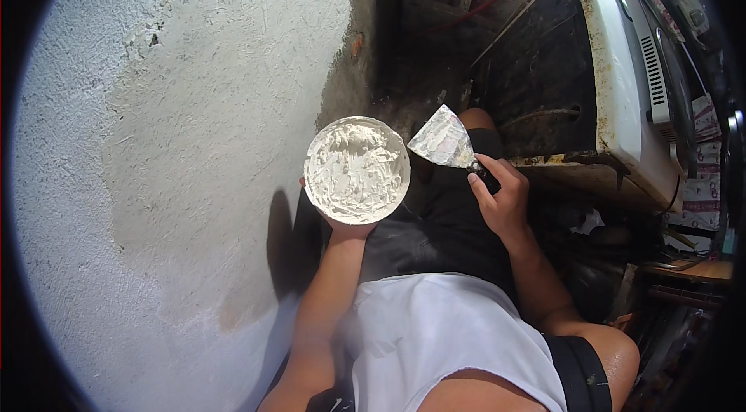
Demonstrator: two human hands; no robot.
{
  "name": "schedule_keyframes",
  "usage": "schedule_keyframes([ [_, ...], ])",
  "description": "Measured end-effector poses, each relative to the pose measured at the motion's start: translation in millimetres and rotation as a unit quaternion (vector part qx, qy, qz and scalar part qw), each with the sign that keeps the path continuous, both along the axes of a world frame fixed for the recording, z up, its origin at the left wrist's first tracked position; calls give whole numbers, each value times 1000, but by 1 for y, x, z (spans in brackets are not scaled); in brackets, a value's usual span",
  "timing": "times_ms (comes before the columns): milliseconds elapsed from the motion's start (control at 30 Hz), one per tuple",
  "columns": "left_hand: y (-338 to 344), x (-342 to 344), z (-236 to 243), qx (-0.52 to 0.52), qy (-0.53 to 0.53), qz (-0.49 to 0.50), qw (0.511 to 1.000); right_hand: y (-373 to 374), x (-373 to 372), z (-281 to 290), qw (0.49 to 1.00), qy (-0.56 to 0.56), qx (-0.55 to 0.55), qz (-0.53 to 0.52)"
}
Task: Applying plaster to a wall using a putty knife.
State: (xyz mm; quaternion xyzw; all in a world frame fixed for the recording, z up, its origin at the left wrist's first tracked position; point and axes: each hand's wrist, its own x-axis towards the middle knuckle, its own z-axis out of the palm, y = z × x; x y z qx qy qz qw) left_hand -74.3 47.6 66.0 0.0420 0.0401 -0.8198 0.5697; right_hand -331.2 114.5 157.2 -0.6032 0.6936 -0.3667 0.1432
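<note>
My left hand (350, 230) is closed round the underside of a round tub (312, 206), its fingers mostly hidden beneath it. Thick off-white plaster paste (359, 171) fills the tub, its surface ridged and scraped. In my right hand (505, 193) is a putty knife (444, 138), gripped by its dark handle. The broad blade, smeared with white and grey paste, points up and to the left, close to the tub's right rim and apart from the paste. To the left of the tub rises a rough wall (210, 117) with a smoother grey-beige patch bordered by whiter areas.
A rusty white stove-like appliance (602, 62) with a dark open side stands at the right. A red hose (497, 2) runs behind it, near patterned cloth. Dark clutter and a wooden board (703, 268) lie at the lower right. Bare darker wall (353, 55) borders the patch.
</note>
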Motion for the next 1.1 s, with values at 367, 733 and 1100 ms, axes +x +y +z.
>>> schedule_keyframes([
  [367, 4, 3, -6, 7, -9, -15, 1000, -3, 7, -1, 997, 68, -47, -6],
  [733, 7, 5, -12, -15, -15, -62, 998, -14, 1, 10, 977, 172, -122, 19],
  [1100, 7, 1, -6, 2, -63, -96, 993, -8, 3, -3, 988, 112, -109, 4],
])
